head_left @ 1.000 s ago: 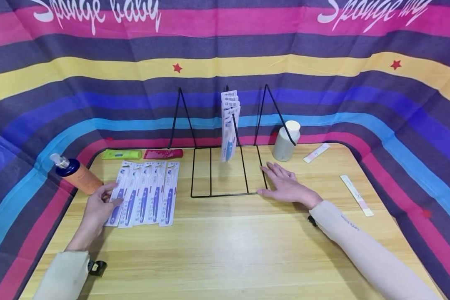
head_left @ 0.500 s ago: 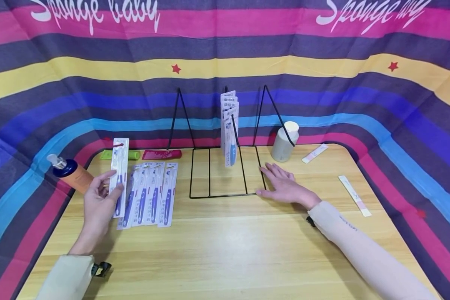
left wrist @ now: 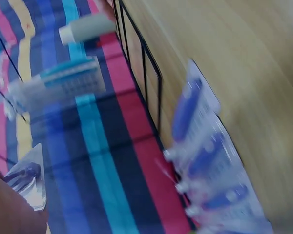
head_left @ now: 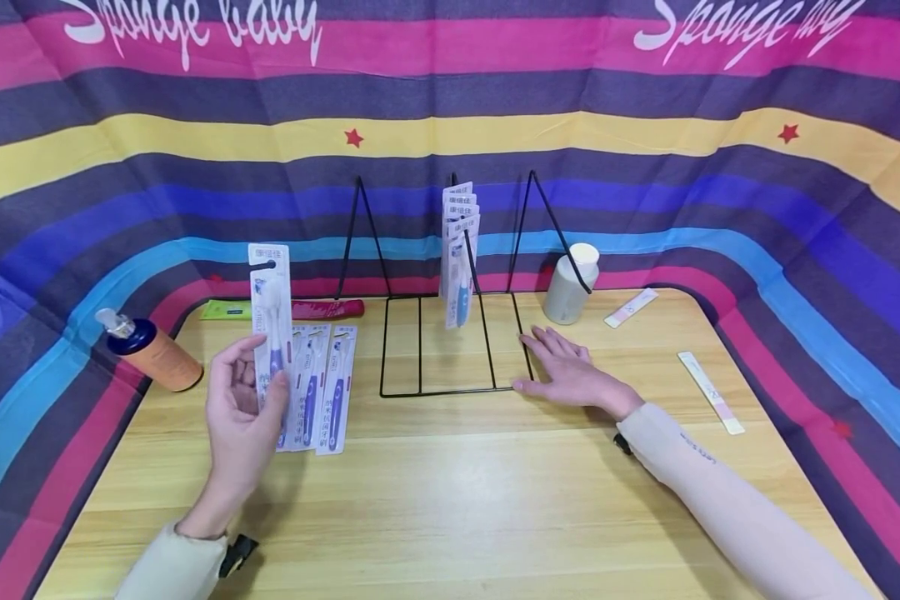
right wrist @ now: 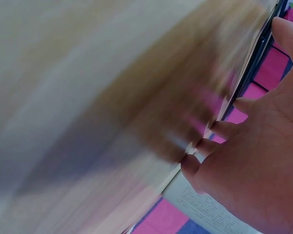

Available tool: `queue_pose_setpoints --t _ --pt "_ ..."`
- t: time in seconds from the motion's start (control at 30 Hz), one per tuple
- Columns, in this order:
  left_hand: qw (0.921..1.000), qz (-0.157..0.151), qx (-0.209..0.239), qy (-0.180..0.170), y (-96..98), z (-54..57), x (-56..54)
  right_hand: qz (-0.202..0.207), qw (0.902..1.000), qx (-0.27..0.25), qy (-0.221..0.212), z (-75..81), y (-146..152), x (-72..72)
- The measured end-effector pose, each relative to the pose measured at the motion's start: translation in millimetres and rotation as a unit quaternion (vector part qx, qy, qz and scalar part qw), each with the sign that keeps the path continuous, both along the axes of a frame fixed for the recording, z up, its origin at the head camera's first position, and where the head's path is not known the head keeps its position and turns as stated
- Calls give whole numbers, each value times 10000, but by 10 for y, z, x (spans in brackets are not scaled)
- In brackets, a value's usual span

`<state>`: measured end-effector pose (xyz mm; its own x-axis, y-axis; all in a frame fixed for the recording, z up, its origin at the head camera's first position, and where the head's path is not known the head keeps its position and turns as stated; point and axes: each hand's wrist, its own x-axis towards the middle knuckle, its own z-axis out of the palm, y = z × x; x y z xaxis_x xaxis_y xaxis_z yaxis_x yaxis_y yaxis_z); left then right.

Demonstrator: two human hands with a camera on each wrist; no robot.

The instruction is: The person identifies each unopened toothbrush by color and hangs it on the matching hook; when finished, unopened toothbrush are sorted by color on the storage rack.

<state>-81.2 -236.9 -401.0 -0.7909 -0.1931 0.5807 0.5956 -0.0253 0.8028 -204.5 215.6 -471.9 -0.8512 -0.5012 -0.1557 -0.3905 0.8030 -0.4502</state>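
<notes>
My left hand [head_left: 243, 408] pinches a packaged toothbrush [head_left: 272, 300] between thumb and fingers, upright, its hang hole at the top. Behind and right of it, several purple packaged toothbrushes [head_left: 335, 392] lie side by side on the table. A black wire rack [head_left: 438, 390] stands in the middle. From its central hook hang several packaged toothbrushes [head_left: 461, 267], the front one with a blue handle. My right hand [head_left: 566, 371] rests with spread, straight fingers at the rack's right edge. In the left wrist view, the held toothbrush pack [left wrist: 31, 175] shows partly beside the hand.
An orange pump bottle [head_left: 161, 358] leans over at far left. Green [head_left: 227, 310] and red tubes [head_left: 328, 309] lie along the back edge. A grey white-capped bottle [head_left: 567, 292] stands right of the rack, near two slim sachets [head_left: 632, 307]. Striped cloth [head_left: 645, 192] surrounds the table.
My left hand has picked up the leftmost toothbrush pack from the row, then lifted it and carried it right. The hanging packs swing slightly. My right hand has stayed put.
</notes>
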Motion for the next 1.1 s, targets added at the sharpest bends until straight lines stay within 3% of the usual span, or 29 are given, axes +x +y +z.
queue_pose_setpoints --t 0.1,0.23,0.37,0.53,0.8,0.97,1.1 --pt "9988 -116 -204 426 158 -14 70 3 10000 -28 -15 8 6 13" --pt "9946 33 -692 774 343 -70 162 -1 10000 -9 -18 6 23 30" --pt "9921 58 -942 831 456 -159 213 19 10000 2 -5 -14 25 24" --pt "9927 -149 -949 734 518 -255 167 17 10000 1 6 -24 22 20" --pt "9956 -370 -811 291 548 -302 -68 17 10000 51 59 -25 37 9" --pt "9955 -239 -909 -152 538 -299 -329 23 10000 70 65 -20 27 -1" --pt "9946 -116 -1000 -267 515 -285 -575 17 10000 44 49 -16 12 -7"
